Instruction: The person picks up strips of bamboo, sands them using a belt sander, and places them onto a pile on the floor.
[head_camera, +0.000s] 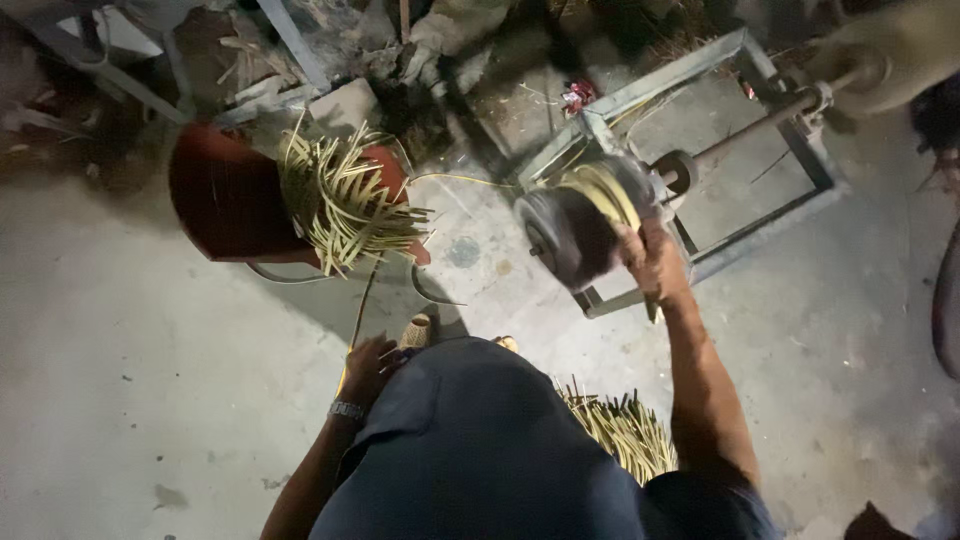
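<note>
Your right hand (652, 262) grips the blurred winding wheel (578, 232) to steady it, while your left hand (367, 368) pinches a cane strip (362, 300) feeding toward it.

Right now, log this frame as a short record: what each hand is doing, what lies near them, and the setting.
left hand: low by the knee, pinching a thin pale strip
right hand: on the round grey spool wound with pale strips
spool mount: grey metal frame with an axle rod
nearby: red plastic chair heaped with split pale strips; bundle of thin sticks on the floor
floor: bare concrete
</note>
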